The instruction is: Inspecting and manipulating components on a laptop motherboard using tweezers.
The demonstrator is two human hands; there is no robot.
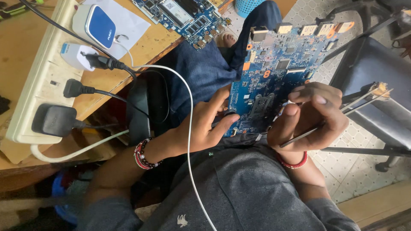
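1. Held over the lap, above blue trousers point(201, 72): a blue circuit board point(274, 72), tilted, its port edge pointing away toward the tiled floor point(364, 171).
2. Gripped at the board's lower left edge by the left hand point(205, 124), fingers curled shut round it, thumb pressed on the top face.
3. Closed at the board's lower right corner: the right hand point(312, 115), fingers folded tight round a pair of metal tweezers point(364, 100), whose prongs stuck out to the right, well clear of the board.
4. Draped across the left forearm and down over the grey shirt point(244, 188): a white cable point(188, 128), crossing just beside the left hand.
5. Lay at the left on the wooden desk point(150, 47): a cream power strip point(38, 81) with black plugs point(53, 120) and a white charger point(77, 55) in it, a white-and-blue adapter point(95, 25) on paper.
6. Rested near the desk's far edge: a second circuit board point(184, 17).
7. Stood at the right, close behind the tweezers: a dark chair point(376, 72).
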